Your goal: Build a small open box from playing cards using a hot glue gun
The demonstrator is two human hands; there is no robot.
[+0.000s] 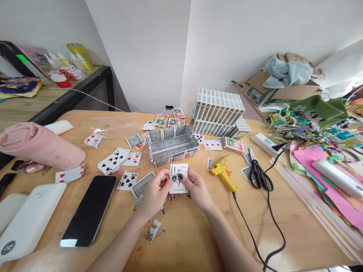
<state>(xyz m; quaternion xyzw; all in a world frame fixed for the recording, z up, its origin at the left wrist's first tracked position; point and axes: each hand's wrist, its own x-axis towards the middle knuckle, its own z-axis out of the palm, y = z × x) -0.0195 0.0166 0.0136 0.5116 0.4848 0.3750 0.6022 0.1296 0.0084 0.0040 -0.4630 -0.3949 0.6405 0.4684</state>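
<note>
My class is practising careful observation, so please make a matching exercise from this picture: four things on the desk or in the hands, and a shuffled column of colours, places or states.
Column one:
1. Joker card
2. Glue gun
3. Phone
4. Scissors

Column two:
A. Lying flat, screen dark
B. Black-handled, on the right side of the desk
C. Held between the left hand and right hand
D. Yellow, with a black cord

Right pairs: 1-C, 2-D, 3-A, 4-B.
</note>
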